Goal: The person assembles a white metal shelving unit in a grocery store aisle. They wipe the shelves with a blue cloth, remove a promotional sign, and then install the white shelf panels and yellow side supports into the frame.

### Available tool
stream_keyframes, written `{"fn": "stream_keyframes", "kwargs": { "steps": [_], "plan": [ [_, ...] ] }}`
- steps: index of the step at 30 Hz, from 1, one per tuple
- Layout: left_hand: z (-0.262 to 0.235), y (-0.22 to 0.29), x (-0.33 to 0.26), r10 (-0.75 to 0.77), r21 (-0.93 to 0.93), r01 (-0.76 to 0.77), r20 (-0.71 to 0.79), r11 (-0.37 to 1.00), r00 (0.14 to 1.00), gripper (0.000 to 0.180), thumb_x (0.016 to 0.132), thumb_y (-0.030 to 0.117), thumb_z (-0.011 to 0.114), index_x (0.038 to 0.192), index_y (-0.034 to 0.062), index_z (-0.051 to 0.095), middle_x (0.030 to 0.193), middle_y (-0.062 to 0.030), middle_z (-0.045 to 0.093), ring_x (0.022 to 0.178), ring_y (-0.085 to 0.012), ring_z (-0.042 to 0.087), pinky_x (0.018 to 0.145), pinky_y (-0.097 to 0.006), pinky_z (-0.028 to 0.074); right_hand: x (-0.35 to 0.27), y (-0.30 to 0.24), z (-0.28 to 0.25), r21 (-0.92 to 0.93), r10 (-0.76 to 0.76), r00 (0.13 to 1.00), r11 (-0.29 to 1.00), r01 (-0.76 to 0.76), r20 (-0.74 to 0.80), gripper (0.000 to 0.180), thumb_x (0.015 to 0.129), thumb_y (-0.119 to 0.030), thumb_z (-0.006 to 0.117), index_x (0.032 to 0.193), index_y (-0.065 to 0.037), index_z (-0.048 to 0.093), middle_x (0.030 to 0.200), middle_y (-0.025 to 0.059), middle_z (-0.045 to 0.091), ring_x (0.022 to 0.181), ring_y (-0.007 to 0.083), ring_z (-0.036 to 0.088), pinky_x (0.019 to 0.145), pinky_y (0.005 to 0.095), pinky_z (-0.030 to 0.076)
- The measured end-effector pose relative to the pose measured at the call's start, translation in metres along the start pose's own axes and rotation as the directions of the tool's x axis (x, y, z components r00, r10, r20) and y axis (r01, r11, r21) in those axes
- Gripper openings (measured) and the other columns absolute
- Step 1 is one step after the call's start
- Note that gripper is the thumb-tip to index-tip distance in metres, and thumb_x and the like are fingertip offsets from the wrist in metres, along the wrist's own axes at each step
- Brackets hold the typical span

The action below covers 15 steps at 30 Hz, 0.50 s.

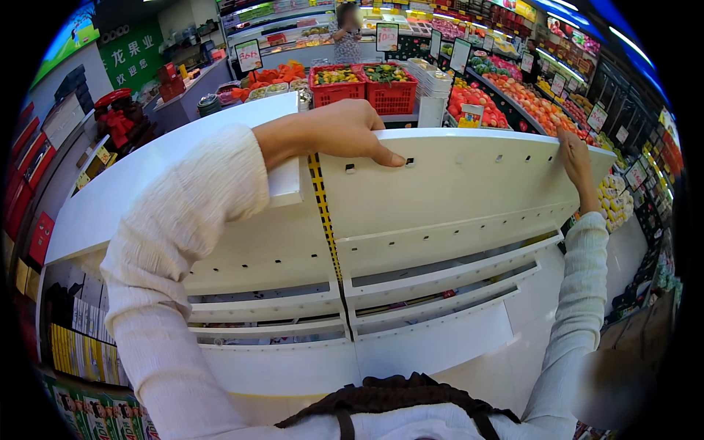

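Note:
A long white shelf panel with small slots along it stands on edge in front of me, at the right half of a white shelving unit. My left hand is closed over the panel's top edge near its left end, thumb on the near face and fingers hidden behind. My right hand grips the same edge near the right end; its fingers are partly hidden. A yellow upright strip with dark slots runs just left of the panel. Beside it, a flat white top board covers the unit's left half.
Behind the panel are two red crates of fruit, and trays of red apples stretch off to the right. Another person stands far back. Stacked packages fill shelves at the lower left. Pale floor tiles lie at right.

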<state>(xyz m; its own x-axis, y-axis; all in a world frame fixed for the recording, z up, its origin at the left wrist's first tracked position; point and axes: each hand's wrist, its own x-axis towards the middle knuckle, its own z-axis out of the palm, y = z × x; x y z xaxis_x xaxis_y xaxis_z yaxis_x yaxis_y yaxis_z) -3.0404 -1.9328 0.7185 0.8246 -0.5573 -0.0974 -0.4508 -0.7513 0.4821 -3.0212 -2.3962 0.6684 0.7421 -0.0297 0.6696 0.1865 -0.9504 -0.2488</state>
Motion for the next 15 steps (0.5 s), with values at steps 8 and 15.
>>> {"fn": "stream_keyframes", "kwargs": {
  "steps": [8, 15],
  "plan": [
    [0.013, 0.003, 0.008, -0.001, 0.159, 0.016, -0.093, 0.987, 0.996, 0.049, 0.072, 0.046, 0.072, 0.088, -0.0011, 0.069, 0.072, -0.0087, 0.065, 0.066, -0.0152, 0.061, 0.061, -0.029, 0.046, 0.009, 0.124, -0.019, 0.045, -0.172, 0.982, 0.983, 0.176, -0.074, 0.046, 0.097, -0.036, 0.038, 0.081, 0.005, 0.051, 0.071, 0.0146, 0.054, 0.070, 0.0249, 0.053, 0.067, 0.0352, 0.040],
    [0.032, 0.038, 0.009, -0.057, 0.237, 0.178, -0.441, 0.955, 0.896, 0.044, 0.088, 0.037, 0.057, 0.070, -0.0032, 0.054, 0.057, -0.0032, 0.044, 0.057, -0.0078, 0.042, 0.053, -0.029, 0.036, 0.042, 0.253, -0.047, 0.013, -0.132, 0.991, 0.991, 0.132, 0.032, 0.059, 0.095, -0.046, 0.032, 0.072, 0.004, 0.054, 0.070, 0.0211, 0.056, 0.068, 0.0352, 0.054, 0.065, 0.0412, 0.041]
  ]
}}
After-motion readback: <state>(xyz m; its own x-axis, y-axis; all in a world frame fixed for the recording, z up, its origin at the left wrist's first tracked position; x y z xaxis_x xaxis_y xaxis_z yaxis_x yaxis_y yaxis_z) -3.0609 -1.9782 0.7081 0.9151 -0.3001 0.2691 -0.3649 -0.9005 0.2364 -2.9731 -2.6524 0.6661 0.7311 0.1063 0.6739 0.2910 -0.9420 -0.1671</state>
